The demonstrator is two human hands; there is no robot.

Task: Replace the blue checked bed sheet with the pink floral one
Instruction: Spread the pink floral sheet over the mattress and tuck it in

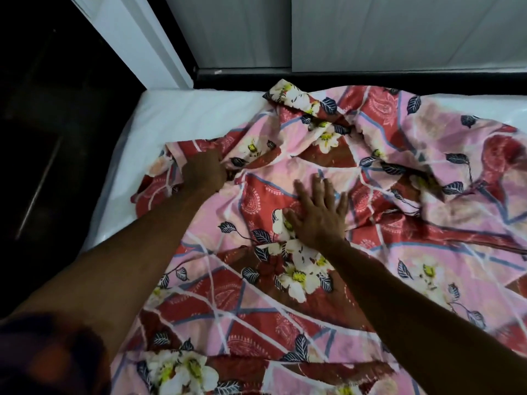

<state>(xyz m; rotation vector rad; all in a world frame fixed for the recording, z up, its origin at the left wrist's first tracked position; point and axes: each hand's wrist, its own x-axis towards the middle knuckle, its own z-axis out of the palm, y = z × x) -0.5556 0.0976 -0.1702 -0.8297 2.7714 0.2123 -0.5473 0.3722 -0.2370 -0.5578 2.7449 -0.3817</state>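
Because the pink floral sheet [256,323] lies bunched on the white mattress [199,115], it looks light, limp and easily dragged. The left hand [204,173] clutches a fold near its edge, best held there, while the right hand [319,215] presses flat, fingers spread.

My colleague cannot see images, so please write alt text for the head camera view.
A person's left hand grips a bunched edge of the pink floral sheet while the right hand lies flat on it with fingers spread. The crumpled sheet covers part of a white mattress, whose far left corner is bare.
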